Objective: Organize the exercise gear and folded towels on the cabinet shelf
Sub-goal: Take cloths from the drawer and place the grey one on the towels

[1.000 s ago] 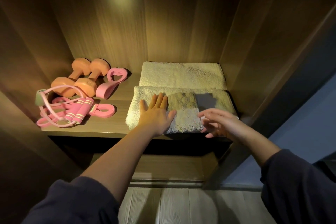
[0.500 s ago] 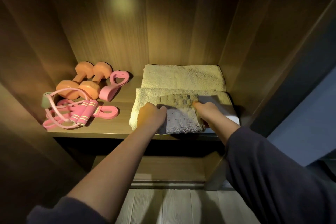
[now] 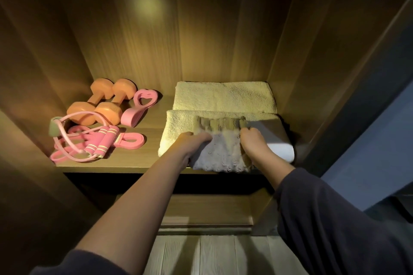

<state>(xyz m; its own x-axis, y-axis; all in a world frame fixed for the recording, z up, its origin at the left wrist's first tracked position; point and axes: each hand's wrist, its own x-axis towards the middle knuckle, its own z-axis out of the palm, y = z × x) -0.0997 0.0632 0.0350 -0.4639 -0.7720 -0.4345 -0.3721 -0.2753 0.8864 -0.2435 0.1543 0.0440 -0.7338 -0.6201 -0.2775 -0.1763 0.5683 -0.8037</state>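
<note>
The left hand (image 3: 196,140) and right hand (image 3: 252,140) gripped the small grey fluffy towel (image 3: 223,154). A hard pull could drag the cream folded towel (image 3: 178,131) off the wooden shelf (image 3: 134,163).

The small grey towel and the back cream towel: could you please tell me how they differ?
The small grey towel is narrower than the back cream towel. The grey one lies atop a front cream towel; the back one lies on the shelf. The left hand and right hand grip the grey towel; the back towel is untouched. Both are folded.
</note>
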